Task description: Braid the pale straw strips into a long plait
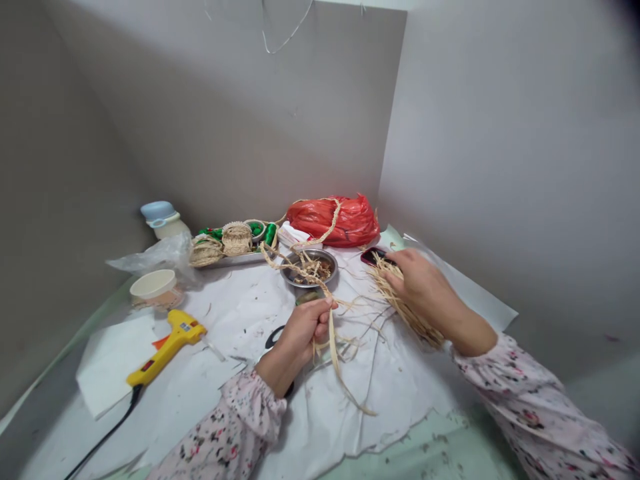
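My left hand (303,328) is closed in a pinch around the working end of a straw braid (295,270). From that grip the braid runs up and away over a steel bowl, and loose straw strands (336,363) hang down toward me. On the right, my right hand (423,287) has its fingers closed at the top of a bundle of dry straw (407,317) lying on the table; the exact fingertip hold is partly hidden. Black-handled scissors (274,337) lie partly covered behind my left wrist.
The steel bowl (327,257) holds straw scraps. A red plastic bag (340,223), a phone (370,255) and a tray (240,259) with braid coils and green thread stand behind. Leftward are a yellow glue gun (167,350), a paper cup (153,287) and a blue-lidded bottle (165,220).
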Tool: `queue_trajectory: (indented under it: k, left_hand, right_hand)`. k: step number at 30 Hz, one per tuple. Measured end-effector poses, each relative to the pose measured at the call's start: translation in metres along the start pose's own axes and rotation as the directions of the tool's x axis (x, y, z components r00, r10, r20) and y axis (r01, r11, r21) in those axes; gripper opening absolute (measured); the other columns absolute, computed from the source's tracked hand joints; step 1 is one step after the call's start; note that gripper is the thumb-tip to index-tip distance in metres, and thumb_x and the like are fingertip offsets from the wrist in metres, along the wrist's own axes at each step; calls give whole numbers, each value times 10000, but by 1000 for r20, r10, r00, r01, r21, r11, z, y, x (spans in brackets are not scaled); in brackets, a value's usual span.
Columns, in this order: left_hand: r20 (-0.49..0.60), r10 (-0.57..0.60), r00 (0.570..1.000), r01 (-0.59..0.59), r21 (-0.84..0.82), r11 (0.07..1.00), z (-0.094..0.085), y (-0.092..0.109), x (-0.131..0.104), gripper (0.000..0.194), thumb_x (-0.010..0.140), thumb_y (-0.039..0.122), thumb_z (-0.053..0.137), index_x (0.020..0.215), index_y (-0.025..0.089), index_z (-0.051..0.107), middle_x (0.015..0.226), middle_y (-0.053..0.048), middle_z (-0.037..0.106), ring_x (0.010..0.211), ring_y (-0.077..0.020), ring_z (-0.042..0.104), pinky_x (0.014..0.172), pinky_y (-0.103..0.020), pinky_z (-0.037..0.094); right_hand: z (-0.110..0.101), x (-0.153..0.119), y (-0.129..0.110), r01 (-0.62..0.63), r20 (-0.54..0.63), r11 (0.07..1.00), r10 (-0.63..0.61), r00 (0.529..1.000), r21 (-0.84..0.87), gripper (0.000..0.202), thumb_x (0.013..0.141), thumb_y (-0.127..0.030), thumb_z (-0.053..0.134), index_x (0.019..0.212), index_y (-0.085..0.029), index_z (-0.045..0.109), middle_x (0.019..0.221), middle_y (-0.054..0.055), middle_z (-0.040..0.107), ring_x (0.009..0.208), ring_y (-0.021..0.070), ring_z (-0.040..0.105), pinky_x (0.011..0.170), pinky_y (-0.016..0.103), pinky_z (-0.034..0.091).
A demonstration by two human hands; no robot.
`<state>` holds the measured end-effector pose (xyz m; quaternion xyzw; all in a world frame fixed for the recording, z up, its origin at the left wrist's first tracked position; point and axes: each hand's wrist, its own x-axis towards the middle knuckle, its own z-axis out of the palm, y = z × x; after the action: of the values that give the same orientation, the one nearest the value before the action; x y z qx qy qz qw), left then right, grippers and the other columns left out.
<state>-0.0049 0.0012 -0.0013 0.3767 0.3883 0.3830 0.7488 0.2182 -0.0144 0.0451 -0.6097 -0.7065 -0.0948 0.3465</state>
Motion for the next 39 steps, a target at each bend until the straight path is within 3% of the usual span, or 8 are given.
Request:
queue_trajectory:
  k: [3, 5, 8, 11, 15, 21, 27, 39]
  left_hand:
    - [8, 13, 1000, -13, 77, 997, 2, -2, -2, 242, 693, 339, 685, 670, 149, 537, 448, 101, 332, 322, -5, 208, 335, -155, 115]
    - [12, 26, 1000, -27, 124, 992, 4, -2, -3, 254, 693, 362, 681, 669, 146, 548, 443, 99, 336, 325, -10, 215, 340, -162, 122]
    - [24, 59, 998, -63, 191, 980, 5, -3, -4, 266, 694, 386, 670, 680, 141, 566, 447, 95, 349, 332, -15, 233, 353, -170, 129]
    - [33, 76, 997, -82, 259, 962, 6, -3, -6, 288, 705, 414, 645, 656, 146, 552, 442, 93, 352, 332, -20, 238, 362, -179, 127]
    - [38, 99, 994, -106, 320, 942, 6, -6, -4, 286, 714, 421, 616, 658, 151, 540, 453, 95, 354, 348, -22, 224, 376, -187, 125]
    - [31, 103, 994, -106, 432, 896, 5, -11, -1, 198, 711, 329, 544, 612, 169, 485, 463, 87, 343, 374, -35, 235, 400, -202, 131]
    - [5, 135, 991, -118, 519, 847, 5, -12, 0, 170, 693, 313, 535, 615, 165, 509, 441, 88, 330, 396, -45, 232, 430, -210, 132]
    - [-13, 83, 996, -67, 464, 883, 8, -8, -4, 148, 661, 306, 542, 642, 160, 531, 439, 95, 306, 388, -44, 198, 415, -219, 96]
  right_hand:
    - [25, -10, -18, 128, 59, 968, -144, 988, 215, 219, 869, -226, 531, 1013, -166, 685, 1011, 119, 681, 951, 242, 622, 869, 379, 473]
    - [36, -16, -31, 108, 168, 929, -176, 970, 353, 224, 878, -201, 495, 985, -175, 690, 997, 99, 694, 946, 228, 626, 882, 375, 465]
    - [47, -22, -42, -89, 350, 824, -138, 926, 560, 239, 897, -216, 445, 933, -183, 679, 950, 60, 699, 876, 186, 630, 819, 320, 468]
    - [50, -24, -43, -302, 494, 664, -118, 862, 685, 251, 913, -278, 426, 845, -167, 641, 736, 11, 639, 672, 133, 573, 662, 254, 445]
    - [51, -25, -42, -489, 587, 505, -44, 808, 711, 224, 873, -337, 498, 789, -158, 605, 585, -41, 494, 487, 81, 377, 485, 222, 301]
    - [56, -27, -38, -686, 714, 238, -49, 699, 688, 203, 768, -347, 622, 820, -151, 614, 649, -29, 541, 453, 51, 293, 430, 227, 163]
    - [56, -27, -39, -686, 704, 255, 30, 710, 681, 188, 728, -317, 648, 803, -145, 637, 653, -20, 587, 449, 47, 298, 428, 225, 167]
    - [69, -30, -30, -684, 699, 244, 32, 714, 687, 170, 706, -300, 689, 771, -155, 629, 624, -22, 601, 439, 49, 342, 418, 218, 164]
